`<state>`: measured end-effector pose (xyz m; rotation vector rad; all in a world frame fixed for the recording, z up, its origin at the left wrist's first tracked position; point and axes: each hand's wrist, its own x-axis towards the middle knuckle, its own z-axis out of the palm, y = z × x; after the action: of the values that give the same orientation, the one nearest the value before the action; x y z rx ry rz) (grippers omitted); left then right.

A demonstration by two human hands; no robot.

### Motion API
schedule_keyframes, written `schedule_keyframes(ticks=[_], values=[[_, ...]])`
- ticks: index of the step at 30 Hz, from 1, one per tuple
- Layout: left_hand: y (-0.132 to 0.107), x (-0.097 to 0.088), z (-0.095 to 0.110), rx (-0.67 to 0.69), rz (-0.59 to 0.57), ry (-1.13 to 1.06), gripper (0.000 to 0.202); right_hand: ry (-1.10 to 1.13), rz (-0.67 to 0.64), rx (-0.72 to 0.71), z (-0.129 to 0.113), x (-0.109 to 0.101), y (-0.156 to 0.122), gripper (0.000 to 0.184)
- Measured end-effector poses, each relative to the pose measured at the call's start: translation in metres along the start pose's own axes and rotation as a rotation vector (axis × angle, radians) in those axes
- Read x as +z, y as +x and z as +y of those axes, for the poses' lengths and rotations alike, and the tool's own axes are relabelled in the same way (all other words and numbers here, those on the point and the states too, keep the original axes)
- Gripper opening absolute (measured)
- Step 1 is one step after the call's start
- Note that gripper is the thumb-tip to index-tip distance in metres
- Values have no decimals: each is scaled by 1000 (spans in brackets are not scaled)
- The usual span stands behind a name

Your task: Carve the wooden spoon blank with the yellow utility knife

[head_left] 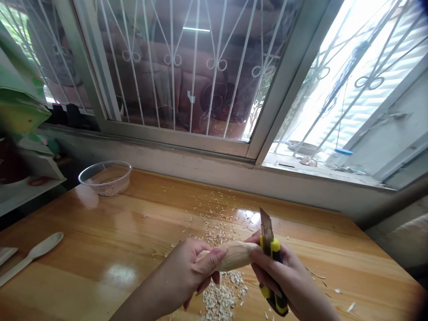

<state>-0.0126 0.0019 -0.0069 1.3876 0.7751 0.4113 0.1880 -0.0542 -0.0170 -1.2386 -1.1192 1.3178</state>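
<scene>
A pale, rounded piece of wood (236,256) with faint dark lines on it is held level above the table. My left hand (197,269) is closed around its left end, thumb on top. In my right hand (284,272) is a yellow and black utility knife (276,261), its blade extended and pointing up and away from the wood. The fingers of that same hand also touch the wood's right end. Below both hands lies a pile of wood shavings (219,303), with more scattered toward the window. How the covered left end is shaped, I cannot tell.
A wooden spoon (43,247) lies on the table (133,232) at the left. A clear plastic bowl (107,178) with some shavings in it stands at the back left. Behind the table run a low wall and a barred window (197,142).
</scene>
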Motion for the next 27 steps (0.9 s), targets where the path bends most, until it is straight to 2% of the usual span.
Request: schedule_keyframes(ticks=[2, 5, 9, 11, 13, 15, 18, 20, 23, 25, 27], values=[[-1, -3, 1, 4, 49, 0, 45, -73, -24, 40, -4, 2, -4, 33], [1, -4, 4, 120, 195, -138, 34, -73, -103, 87, -8, 7, -7, 32], [4, 10, 3, 316, 297, -354, 38, -35, -171, 121, -6, 18, -8, 36], [4, 20, 1, 367, 304, -408, 36, 0, -184, 122, -5, 26, -10, 41], [3, 29, 0, 360, 223, -402, 34, 10, -190, 120, -4, 35, -11, 43], [1, 34, -1, 256, 152, -417, 43, -4, -201, 85, -4, 41, -11, 40], [-3, 32, 0, 185, 177, -462, 46, -56, -237, -57, -6, 37, -12, 36], [-5, 26, 1, 176, 183, -480, 39, -190, -235, -166, -8, 24, -12, 38], [-7, 18, 1, 122, 47, -472, 32, -599, -46, -352, -13, 5, -14, 37], [-8, 16, 1, 97, -10, -436, 31, -889, 49, -444, -15, -1, -16, 28], [-10, 17, 1, 99, -20, -375, 35, -1082, 98, -523, -17, 0, -17, 20]])
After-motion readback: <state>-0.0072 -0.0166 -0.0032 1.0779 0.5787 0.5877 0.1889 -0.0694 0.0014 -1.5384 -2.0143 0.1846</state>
